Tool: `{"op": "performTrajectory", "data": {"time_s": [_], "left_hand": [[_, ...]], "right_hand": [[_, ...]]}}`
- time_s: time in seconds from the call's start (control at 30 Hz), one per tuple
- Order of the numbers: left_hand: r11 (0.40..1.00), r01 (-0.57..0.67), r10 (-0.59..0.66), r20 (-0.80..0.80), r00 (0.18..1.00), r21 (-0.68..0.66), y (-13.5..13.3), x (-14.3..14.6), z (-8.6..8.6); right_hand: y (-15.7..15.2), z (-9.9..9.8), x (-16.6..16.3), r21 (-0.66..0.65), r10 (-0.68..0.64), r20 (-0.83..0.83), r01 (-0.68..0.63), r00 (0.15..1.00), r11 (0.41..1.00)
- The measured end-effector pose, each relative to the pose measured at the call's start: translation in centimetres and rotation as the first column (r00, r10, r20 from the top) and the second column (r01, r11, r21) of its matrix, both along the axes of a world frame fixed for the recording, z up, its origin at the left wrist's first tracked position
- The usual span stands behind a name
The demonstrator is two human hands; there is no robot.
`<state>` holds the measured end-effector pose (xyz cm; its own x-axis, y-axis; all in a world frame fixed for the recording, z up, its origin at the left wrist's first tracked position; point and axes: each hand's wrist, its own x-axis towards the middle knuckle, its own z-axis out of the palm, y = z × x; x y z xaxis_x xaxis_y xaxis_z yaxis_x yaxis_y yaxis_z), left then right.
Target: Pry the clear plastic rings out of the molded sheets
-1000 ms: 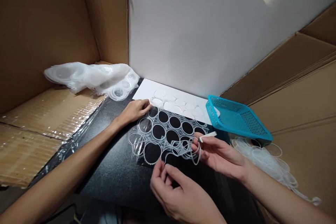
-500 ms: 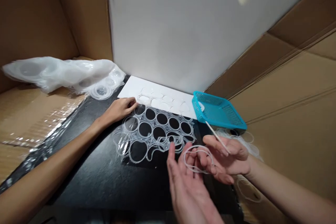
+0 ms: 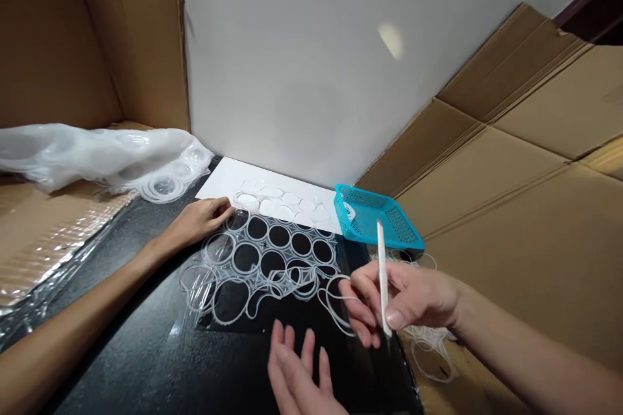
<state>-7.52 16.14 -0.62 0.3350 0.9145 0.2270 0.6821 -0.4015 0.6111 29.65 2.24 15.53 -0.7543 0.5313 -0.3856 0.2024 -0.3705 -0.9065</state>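
White and slender, a stick (image 3: 382, 272) is pinched in the right hand (image 3: 416, 298), rising from beside the thumb. Pale loops (image 3: 331, 315) reach that hand's fingers; from here I can't tell whether they're gripped. The left hand (image 3: 302, 379) is relaxed, fingers loosely spread. Just beyond it lies the clear ring sheet (image 3: 263, 247); a blue basket (image 3: 364, 200) sits beyond the right hand.

Through the head camera I read the place as a makeshift workshop: a black worktop (image 3: 121, 356) walled at right by brown cardboard (image 3: 540, 214), a lattice-like sheet of rings (image 3: 260, 258) across its middle, ringed plastic (image 3: 111, 155) heaped at far left, a blue basket (image 3: 365, 222) at far right, and a co-worker's hand (image 3: 202, 217) by the sheet's far left corner.
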Motion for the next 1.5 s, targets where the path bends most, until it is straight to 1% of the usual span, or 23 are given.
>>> {"op": "performTrajectory", "data": {"time_s": [0.07,0.13,0.2,0.3,0.4,0.47,0.53,0.6,0.67,0.7,0.77,0.83,0.93,0.97,1.0,1.03,1.1,1.17,1.23,1.3,1.37,1.43,1.5], "left_hand": [[1.000,0.002,-0.002,0.004,1.000,0.006,0.0,0.0,-0.1],[1.000,0.004,-0.004,0.007,1.000,0.006,0.0,0.0,-0.1],[1.000,0.005,-0.005,0.007,1.000,0.003,0.0,-0.1,-0.2],[1.000,0.008,-0.008,-0.002,1.000,-0.005,0.1,-0.1,-0.2],[1.000,0.011,-0.011,-0.013,1.000,-0.011,0.2,-0.1,-0.2],[1.000,0.008,-0.008,-0.016,1.000,-0.011,0.2,-0.1,-0.3],[1.000,0.005,-0.006,-0.018,1.000,-0.010,0.2,-0.2,-0.3],[1.000,0.009,-0.010,-0.021,1.000,-0.010,0.2,-0.2,-0.3],[1.000,0.014,-0.015,-0.027,1.000,-0.014,0.2,-0.2,-0.3],[1.000,0.016,-0.016,-0.031,0.999,-0.017,0.2,-0.2,-0.2],[1.000,0.015,-0.016,-0.040,0.999,-0.022,0.3,-0.3,-0.2],[1.000,0.013,-0.014,-0.048,0.999,-0.026,0.3,-0.3,-0.1],[1.000,0.012,-0.013,-0.056,0.998,-0.028,0.3,-0.2,0.0],[0.999,0.012,-0.014,-0.058,0.998,-0.029,0.3,-0.2,0.0],[0.999,0.013,-0.014,-0.060,0.998,-0.030,0.3,-0.2,0.0],[0.999,0.013,-0.015,-0.062,0.998,-0.032,0.3,-0.2,0.1],[0.999,0.014,-0.016,-0.068,0.998,-0.035,0.3,-0.2,0.0],[0.999,0.012,-0.015,-0.071,0.997,-0.032,0.3,-0.2,0.0],[1.000,0.009,-0.010,-0.068,0.998,-0.021,0.2,-0.2,0.1],[1.000,-0.002,0.002,-0.055,0.999,0.002,0.1,-0.3,0.3],[0.999,-0.019,0.020,-0.030,0.999,0.041,-0.3,-0.1,0.7],[0.997,-0.020,0.020,-0.002,1.000,0.080,-1.0,0.4,1.4],[0.995,0.035,-0.037,0.016,0.999,0.094,-2.3,1.6,2.2]], "right_hand": [[0.9,0.8,1.0,0.191,-0.017,0.151,-0.012,0.988,0.982],[2.5,1.2,3.0,0.343,-0.087,0.244,-0.002,0.966,0.939],[4.9,1.3,5.8,0.430,-0.146,0.264,0.019,0.953,0.903],[9.4,1.5,10.0,0.543,-0.218,0.288,0.029,0.933,0.839],[14.0,1.1,12.7,0.631,-0.268,0.316,0.009,0.910,0.776],[16.4,0.0,13.3,0.692,-0.315,0.333,-0.003,0.889,0.722],[18.0,-1.9,13.1,0.742,-0.354,0.352,-0.027,0.867,0.670],[18.7,-4.2,12.9,0.774,-0.381,0.371,-0.055,0.847,0.631],[18.6,-6.1,12.9,0.799,-0.410,0.379,-0.070,0.830,0.597],[18.3,-6.7,13.1,0.814,-0.429,0.373,-0.068,0.822,0.576],[17.0,-7.2,13.8,0.853,-0.483,0.337,-0.045,0.808,0.519],[14.6,-7.0,14.6,0.902,-0.557,0.262,0.005,0.788,0.432],[8.9,-7.3,15.1,0.959,-0.663,0.117,0.090,0.739,0.270],[6.6,-7.8,15.0,0.968,-0.683,0.084,0.104,0.725,0.230],[4.5,-8.6,14.7,0.973,-0.693,0.070,0.106,0.718,0.207],[2.5,-9.5,14.2,0.974,-0.691,0.075,0.097,0.719,0.206],[-0.6,-11.5,13.1,0.969,-0.670,0.113,0.069,0.734,0.238],[-2.2,-13.2,12.1,0.958,-0.652,0.166,0.036,0.740,0.285],[-2.6,-14.1,11.3,0.945,-0.642,0.221,0.002,0.734,0.327],[-2.4,-14.0,10.9,0.934,-0.633,0.266,-0.032,0.727,0.356],[-2.4,-13.2,10.9,0.931,-0.638,0.285,-0.047,0.715,0.362],[-3.5,-11.9,11.0,0.941,-0.683,0.266,-0.029,0.680,0.337],[-6.3,-10.8,11.0,0.954,-0.758,0.233,0.007,0.610,0.299]]}}
